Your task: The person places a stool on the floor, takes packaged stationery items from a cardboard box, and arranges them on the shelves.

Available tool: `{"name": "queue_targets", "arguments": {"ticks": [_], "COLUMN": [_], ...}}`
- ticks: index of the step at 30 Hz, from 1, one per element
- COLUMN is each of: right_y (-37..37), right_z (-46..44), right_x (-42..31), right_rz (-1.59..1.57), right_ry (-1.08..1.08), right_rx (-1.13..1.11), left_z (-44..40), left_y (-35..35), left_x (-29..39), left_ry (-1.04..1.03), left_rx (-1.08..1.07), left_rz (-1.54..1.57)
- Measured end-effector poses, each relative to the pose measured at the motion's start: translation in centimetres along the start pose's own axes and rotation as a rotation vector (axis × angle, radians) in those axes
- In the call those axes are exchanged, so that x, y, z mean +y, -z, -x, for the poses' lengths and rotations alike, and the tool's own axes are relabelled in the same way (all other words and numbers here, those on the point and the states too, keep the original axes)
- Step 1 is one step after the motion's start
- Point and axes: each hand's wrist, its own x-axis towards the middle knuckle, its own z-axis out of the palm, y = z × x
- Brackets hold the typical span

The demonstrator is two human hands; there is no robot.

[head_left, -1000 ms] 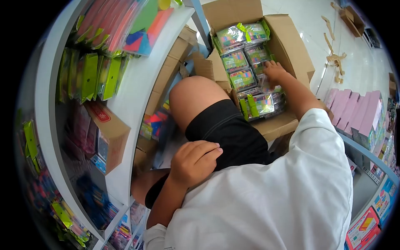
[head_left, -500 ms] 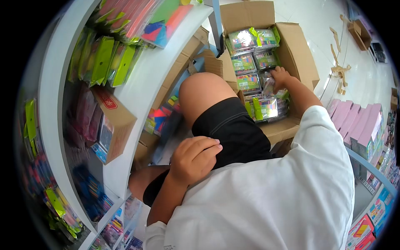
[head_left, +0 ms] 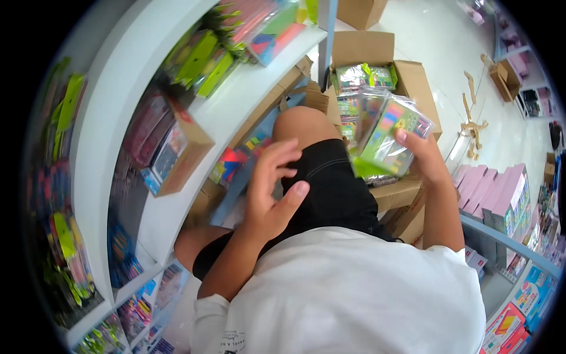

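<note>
R hand is closed round the edge of the clear packs, min. 2 by my count, thumb on top, exact no. unclear w/ the glare and blur. They're up over 1 open carton, bright green strip tilted down toward the black shorts. L hand, 1 of 2, is wide open, fingers spread, nothing in it, over the thigh. More packs sit in the carton, can't count 'em all. On the L shelf, 1 cardboard box; over R, min. 4 pink boxes in a row.
</note>
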Motion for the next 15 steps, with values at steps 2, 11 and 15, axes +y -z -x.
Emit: {"name": "queue_targets", "arguments": {"ticks": [2,11,15], "right_y": [-4.8,-20.3,-22.7], "right_z": [1.4,2.5,3.8], "right_x": [-1.8,1.6,-0.3], "right_rz": [-0.151,-0.158,-0.090], "right_ry": [-0.100,-0.229,-0.325], "right_rx": [-0.217,-0.567,-0.713], "left_z": [-0.3,8.5,12.5], "left_y": [-0.8,2.7,3.7], "left_x": [1.6,4.0,5.1], "left_ry": [0.097,0.245,0.238], "left_rx": [-0.016,0.315,0.409], "left_rz": [0.155,0.632,0.577]}}
